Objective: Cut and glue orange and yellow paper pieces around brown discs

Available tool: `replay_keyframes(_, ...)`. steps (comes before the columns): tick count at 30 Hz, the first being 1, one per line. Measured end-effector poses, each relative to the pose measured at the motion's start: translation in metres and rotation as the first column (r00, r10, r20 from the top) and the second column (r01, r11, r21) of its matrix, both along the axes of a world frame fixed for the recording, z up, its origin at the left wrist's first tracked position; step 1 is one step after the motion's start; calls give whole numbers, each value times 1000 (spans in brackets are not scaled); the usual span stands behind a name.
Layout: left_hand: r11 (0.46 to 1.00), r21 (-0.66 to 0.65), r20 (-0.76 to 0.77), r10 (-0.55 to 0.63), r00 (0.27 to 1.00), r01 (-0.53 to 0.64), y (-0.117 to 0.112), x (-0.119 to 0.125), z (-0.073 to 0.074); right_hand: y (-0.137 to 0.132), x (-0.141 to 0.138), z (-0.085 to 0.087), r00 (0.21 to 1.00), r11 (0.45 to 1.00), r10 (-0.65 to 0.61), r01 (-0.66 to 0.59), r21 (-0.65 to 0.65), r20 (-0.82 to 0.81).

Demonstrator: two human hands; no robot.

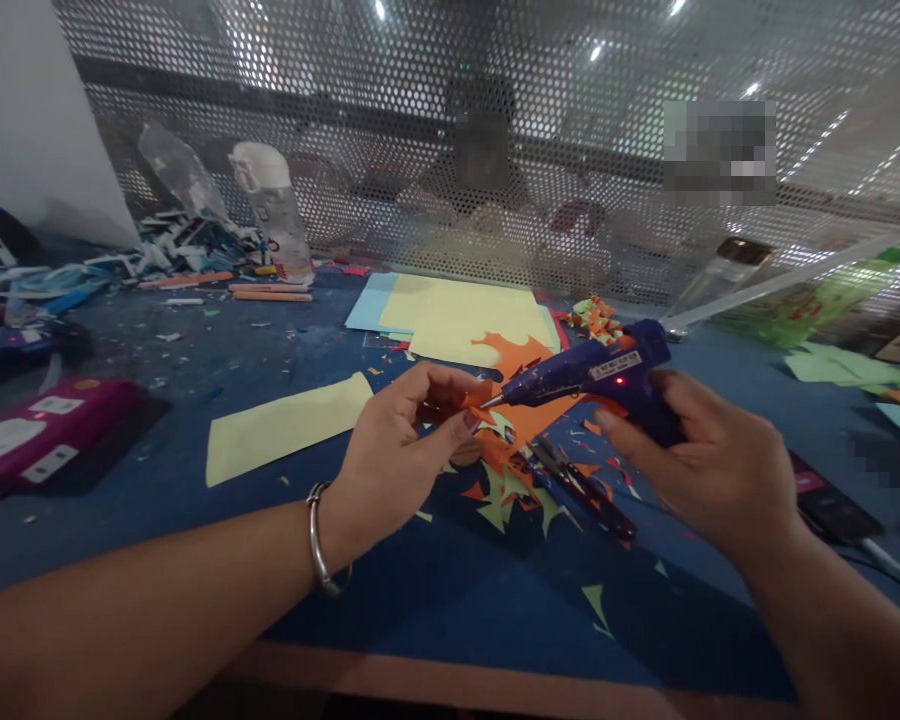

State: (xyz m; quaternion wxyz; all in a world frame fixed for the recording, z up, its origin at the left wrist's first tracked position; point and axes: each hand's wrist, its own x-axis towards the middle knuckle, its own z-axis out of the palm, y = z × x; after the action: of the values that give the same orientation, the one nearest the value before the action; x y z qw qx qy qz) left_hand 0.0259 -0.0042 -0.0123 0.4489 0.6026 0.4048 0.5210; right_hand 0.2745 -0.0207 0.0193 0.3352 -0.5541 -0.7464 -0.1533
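Observation:
My right hand (pixel 709 460) is wrapped round the handle of a dark blue hot glue gun (pixel 577 370), whose small red light is lit. Its metal nozzle points left and meets a small piece of orange paper (pixel 481 398). That piece is pinched between the thumb and fingers of my left hand (pixel 409 440), which has a silver bangle on the wrist. Beneath the nozzle lies a larger cut sheet of orange paper (pixel 540 405). Scissors (pixel 581 485) rest among orange and pale green scraps (pixel 506 495) between my hands.
Yellow and blue sheets (pixel 465 315) are stacked at the back, with a yellow strip (pixel 289 425) at left. A white-capped bottle (pixel 274 210) stands back left; a magenta device (pixel 52 430) lies far left. A phone (pixel 836 500) with a cable sits right. A perforated metal screen (pixel 390 130) borders the table.

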Motion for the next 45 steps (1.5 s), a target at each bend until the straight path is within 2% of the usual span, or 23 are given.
replay_keyframes(6,1000,9,-26,9,1000,-9,3,-1,-2,-1,-2,4,997,1000,9,-11,14,77)
replay_keyframes(18,999,45,-3,26,1000,-26,4,-2,-5,1,-2,2,997,997,32,-37,73,69)
replay_keyframes(23,999,41,45,19,999,-21,6,-1,-7,3,0,1,999,998,39,-41,52,30)
replay_keyframes(27,998,59,145,28,989,-37,7,-1,-9,4,1,-1,999,999,37,-36,34,-26)
replay_keyframes(33,996,-88,187,-12,982,29,2,1,-2,13,6,2,993,994,-48,37,-101,-108)
replay_keyframes(36,984,-147,255,-62,965,102,3,2,-3,22,15,4,981,983,-98,69,-169,-170)
replay_keyframes(40,917,-294,349,-159,924,269,5,2,-8,35,30,3,967,916,-192,114,-385,-169)
replay_keyframes(42,882,-364,359,-164,919,300,6,2,-9,40,35,1,969,883,-220,147,-446,-116)
replay_keyframes(45,858,-413,362,-153,920,305,6,2,-9,46,37,-3,972,839,-227,165,-519,-58)
